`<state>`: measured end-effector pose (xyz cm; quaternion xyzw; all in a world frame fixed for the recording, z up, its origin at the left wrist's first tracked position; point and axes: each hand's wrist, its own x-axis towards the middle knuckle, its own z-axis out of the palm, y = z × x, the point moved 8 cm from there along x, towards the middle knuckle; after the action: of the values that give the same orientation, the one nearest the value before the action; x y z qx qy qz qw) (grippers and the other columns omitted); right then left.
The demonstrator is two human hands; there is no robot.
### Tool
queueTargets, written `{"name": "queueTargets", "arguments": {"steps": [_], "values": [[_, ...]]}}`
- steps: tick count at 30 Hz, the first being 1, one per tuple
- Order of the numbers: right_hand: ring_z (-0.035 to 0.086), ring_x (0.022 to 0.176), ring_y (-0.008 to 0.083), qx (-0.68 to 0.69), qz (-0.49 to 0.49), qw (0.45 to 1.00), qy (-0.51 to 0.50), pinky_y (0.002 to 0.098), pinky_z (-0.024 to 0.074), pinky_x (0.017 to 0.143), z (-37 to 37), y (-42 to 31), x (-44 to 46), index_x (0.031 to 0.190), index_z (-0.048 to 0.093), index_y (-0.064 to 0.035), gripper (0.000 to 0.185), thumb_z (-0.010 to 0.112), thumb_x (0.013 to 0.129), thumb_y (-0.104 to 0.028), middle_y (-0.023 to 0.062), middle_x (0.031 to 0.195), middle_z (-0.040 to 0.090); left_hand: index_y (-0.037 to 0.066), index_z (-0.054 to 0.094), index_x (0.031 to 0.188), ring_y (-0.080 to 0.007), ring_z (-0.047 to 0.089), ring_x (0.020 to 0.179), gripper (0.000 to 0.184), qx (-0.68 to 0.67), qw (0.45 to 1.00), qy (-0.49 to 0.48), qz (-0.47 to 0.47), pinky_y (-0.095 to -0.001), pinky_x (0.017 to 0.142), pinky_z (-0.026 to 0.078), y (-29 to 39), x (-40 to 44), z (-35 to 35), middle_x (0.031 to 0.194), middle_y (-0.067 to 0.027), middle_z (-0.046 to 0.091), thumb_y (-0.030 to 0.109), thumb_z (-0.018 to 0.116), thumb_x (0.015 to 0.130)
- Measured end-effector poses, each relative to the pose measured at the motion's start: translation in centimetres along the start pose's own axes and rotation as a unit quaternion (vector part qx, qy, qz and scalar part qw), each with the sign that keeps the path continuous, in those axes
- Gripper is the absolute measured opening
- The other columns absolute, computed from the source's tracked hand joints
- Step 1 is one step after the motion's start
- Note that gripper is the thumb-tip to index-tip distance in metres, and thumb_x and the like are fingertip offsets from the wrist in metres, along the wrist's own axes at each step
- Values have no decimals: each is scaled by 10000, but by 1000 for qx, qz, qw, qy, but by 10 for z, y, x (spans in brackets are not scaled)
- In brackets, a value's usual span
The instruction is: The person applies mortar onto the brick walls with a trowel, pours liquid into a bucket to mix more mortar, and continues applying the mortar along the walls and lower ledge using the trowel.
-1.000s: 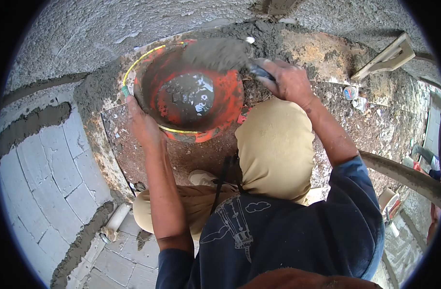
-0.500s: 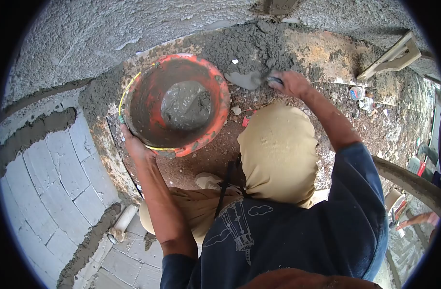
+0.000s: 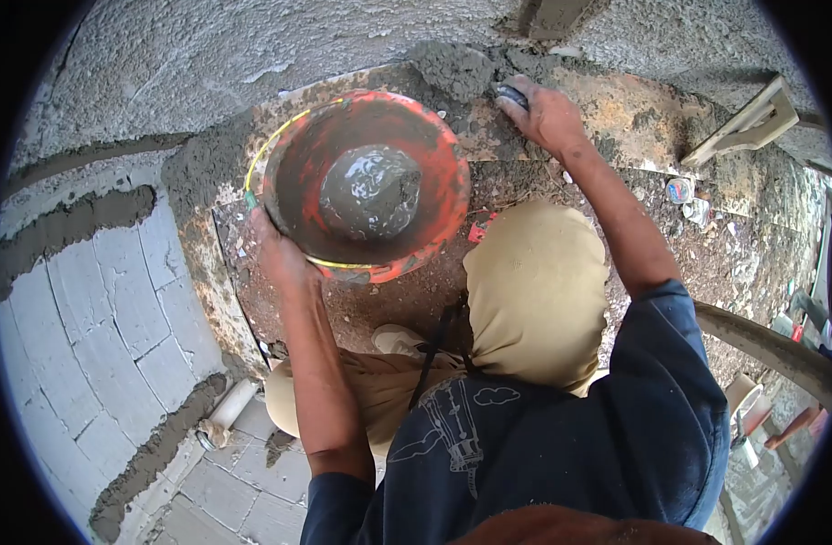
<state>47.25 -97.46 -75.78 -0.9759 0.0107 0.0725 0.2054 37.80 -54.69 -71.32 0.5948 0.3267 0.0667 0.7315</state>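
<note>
An orange-red bucket (image 3: 448, 173) smeared with grey mortar is tilted, its mouth facing me, with wet mortar (image 3: 370, 186) at its bottom. My left hand (image 3: 282, 256) grips its lower left rim near the yellow handle (image 3: 275, 141). Above and right of the bucket, my right hand (image 3: 545, 113) is closed round the dark handle of a trowel (image 3: 509, 94). A heap of mortar (image 3: 452, 71) lies at the trowel's far end and hides most of its blade.
A wooden float (image 3: 752, 123) leans by the rough wall at the upper right. Small containers (image 3: 680, 190) lie below it. A wooden pole (image 3: 770, 350) crosses the right side. Grey blocks (image 3: 98, 318) stand at the left. Another person's arm (image 3: 793, 427) shows at the lower right.
The trowel went from over the bucket to the ground at its right, then up to the mortar near the wall. The bucket's mouth first swung left, then back right, with my left hand on it.
</note>
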Motion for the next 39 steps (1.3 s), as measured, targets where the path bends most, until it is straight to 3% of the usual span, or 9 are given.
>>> {"name": "queueTargets", "arguments": {"steps": [7, 10, 11, 14, 25, 28, 31, 38, 39], "values": [[693, 886, 372, 56, -167, 983, 55, 494, 567, 755, -44, -58, -51, 1240, 635, -221, 351, 595, 960, -429, 138, 957, 707, -34, 536, 1350, -255, 628, 1149, 561, 51, 999, -7, -3, -383, 976, 526, 11, -3, 20, 1308, -153, 611, 428, 358, 1087], [694, 889, 362, 22, -43, 998, 43, 488, 564, 753, -19, 10, -34, 1197, 651, -240, 315, 605, 951, -432, 120, 968, 714, -27, 526, 1364, -269, 613, 1175, 569, 14, 1000, -26, -10, -395, 999, 509, 2, 8, 2, 1331, -160, 600, 436, 344, 1087], [694, 891, 356, 44, -85, 994, 44, 484, 558, 762, 7, 33, -35, 1160, 669, -261, 292, 622, 934, -440, 98, 975, 724, -24, 523, 1369, -275, 608, 1185, 573, 0, 999, -37, -11, -400, 1009, 502, -3, 12, -7, 1340, -163, 595, 440, 338, 1087], [695, 895, 356, -22, -160, 963, -215, 479, 550, 786, 62, 26, -57, 1145, 688, -266, 293, 651, 910, -437, 94, 979, 732, -18, 497, 1395, -295, 590, 1215, 589, 62, 997, -32, -18, -411, 1048, 471, -9, 12, -30, 1370, -174, 576, 449, 312, 1089], [695, 917, 405, 94, -29, 965, -242, 508, 545, 822, 105, 19, -106, 1140, 689, -192, 416, 673, 882, -518, 166, 959, 731, 31, 407, 1487, -330, 474, 1345, 637, -54, 995, -21, -79, -455, 1131, 375, -45, 17, -75, 1498, -159, 470, 504, 322, 1070], [693, 920, 420, 94, -63, 975, -193, 518, 548, 807, 101, 9, -88, 1181, 664, -195, 434, 623, 911, -532, 180, 950, 728, 46, 403, 1495, -336, 456, 1362, 645, -60, 993, 1, -99, -460, 1136, 369, -54, 6, -78, 1514, -149, 456, 518, 302, 1068], [691, 907, 423, 119, 68, 989, -61, 520, 547, 808, 108, 37, -56, 1217, 634, -203, 405, 601, 930, -486, 187, 956, 727, 55, 401, 1499, -341, 446, 1370, 656, -59, 993, 5, -100, -462, 1139, 364, -55, 5, -80, 1523, -144, 447, 534, 287, 1065], [688, 936, 407, 30, -121, 975, -186, 518, 547, 825, 136, -39, -42, 1214, 592, -121, 402, 564, 940, -414, 227, 985, 706, 51, 404, 1496, -345, 443, 1370, 662, -80, 989, -5, -126, -462, 1140, 359, -47, 0, -65, 1527, -153, 440, 539, 294, 1063], [685, 932, 417, 34, -80, 977, -192, 522, 542, 813, 135, -39, -30, 1220, 591, -109, 390, 556, 947, -386, 241, 1004, 698, 51, 405, 1496, -344, 442, 1371, 661, -82, 988, -8, -131, -461, 1140, 359, -47, -2, -64, 1527, -154, 440, 538, 296, 1063]]}}
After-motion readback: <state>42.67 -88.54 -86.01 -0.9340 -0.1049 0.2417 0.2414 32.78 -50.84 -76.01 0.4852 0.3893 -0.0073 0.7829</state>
